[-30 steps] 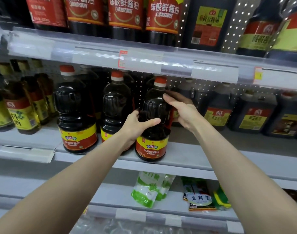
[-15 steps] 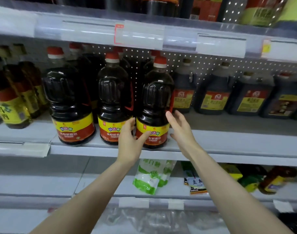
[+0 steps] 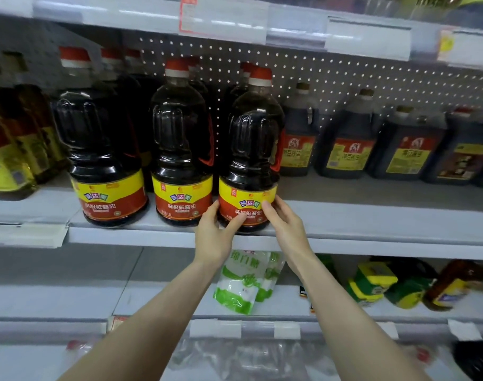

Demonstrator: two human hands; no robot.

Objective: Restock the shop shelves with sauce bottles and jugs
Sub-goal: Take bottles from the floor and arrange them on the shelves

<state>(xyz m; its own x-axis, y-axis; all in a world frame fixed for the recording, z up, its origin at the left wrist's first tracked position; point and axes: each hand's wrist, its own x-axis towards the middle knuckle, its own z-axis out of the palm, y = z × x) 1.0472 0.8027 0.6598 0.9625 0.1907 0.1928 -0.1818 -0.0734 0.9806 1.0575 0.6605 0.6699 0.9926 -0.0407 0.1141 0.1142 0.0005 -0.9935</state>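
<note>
Got the left hand (image 3: 214, 235) and right hand (image 3: 285, 229) both curled round the yellow-and-red label band of a big dark plastic soy sauce bottle with a red cap (image 3: 251, 144), with thumbs across the front. Standing upright right at the front edge of the grey metal shelf (image 3: 372, 224), just beside a matching red-capped dark bottle (image 3: 181, 149) on its left. Further right, nearer the back, squarer dark jugs with yellow labels (image 3: 344, 144).

We see through one wide-angle camera worn on the head, facing forward and slightly down at the middle shelf (image 3: 372, 218). It is near enough that the left hand (image 3: 214, 237) and right hand (image 3: 285, 226), entering from 6 o'clock, meet the sauce bottle (image 3: 251, 149) at centre. The upper shelf edge (image 3: 290, 26) spans 12 o'clock.
</note>
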